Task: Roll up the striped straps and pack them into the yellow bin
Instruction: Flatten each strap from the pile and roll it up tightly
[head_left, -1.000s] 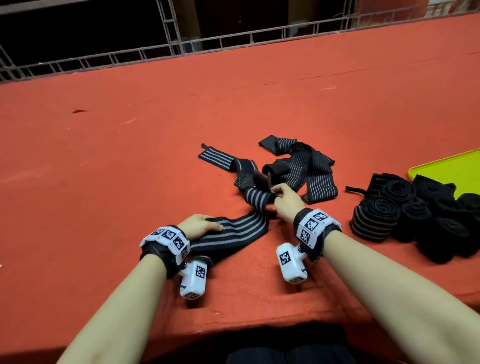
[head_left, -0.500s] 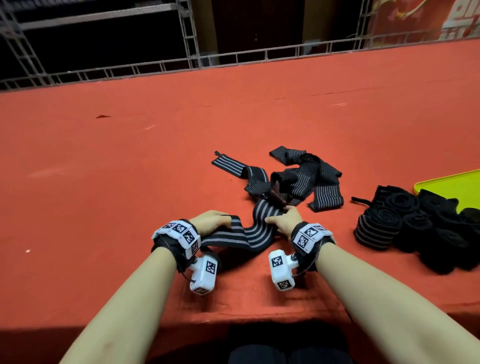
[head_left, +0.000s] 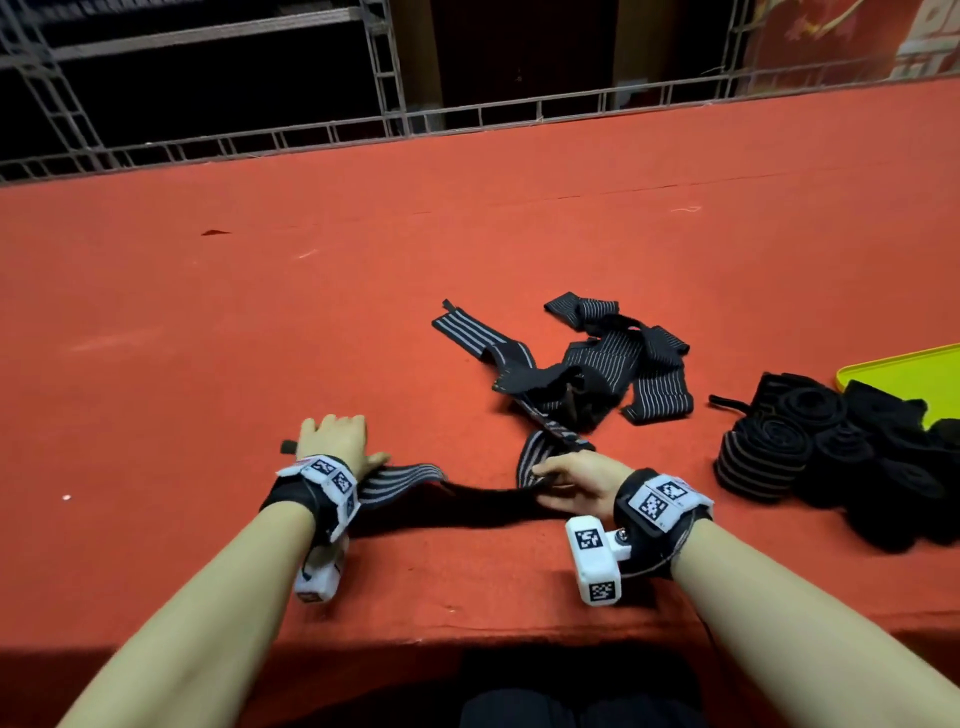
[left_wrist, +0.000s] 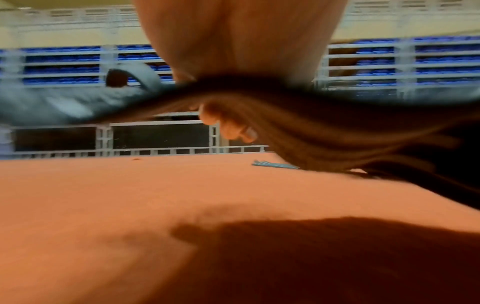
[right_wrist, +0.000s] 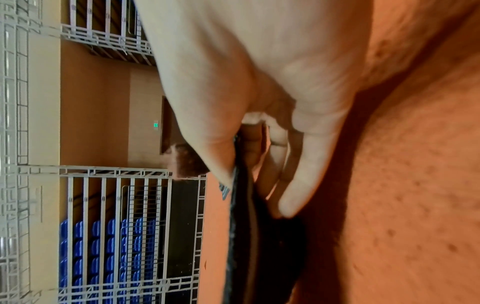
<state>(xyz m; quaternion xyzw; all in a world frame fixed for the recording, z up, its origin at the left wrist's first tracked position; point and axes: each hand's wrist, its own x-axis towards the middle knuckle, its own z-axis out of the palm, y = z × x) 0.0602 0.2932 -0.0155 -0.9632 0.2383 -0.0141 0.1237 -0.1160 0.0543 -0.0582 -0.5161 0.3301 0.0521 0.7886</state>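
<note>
Surface: wide red felt-covered table (head_left: 260, 322), carrying every item listed below
Backdrop: grey metal lattice railing (head_left: 467, 117) along the table's far edge
Bin: flat yellow plastic bin (head_left: 924, 371) at the right edge, only its near-left corner in view
Rolled stock: heap of rolled black straps (head_left: 841, 457) just left of the bin, some touching its rim
Loose stock: tangled pile of unrolled black straps with grey stripes (head_left: 597, 369) at mid-table
Working item: long black grey-striped elastic strap (head_left: 400, 480), spanning from one hand to the other near the front edge, far end trailing up into the loose pile
Left hand (head_left: 337, 441): fingers curled over the strap's left end, gripping it
Right hand (head_left: 571, 486): thumb and fingers pinching the strap edge-on
Hand spacing: well apart, joined only by the strap
</note>
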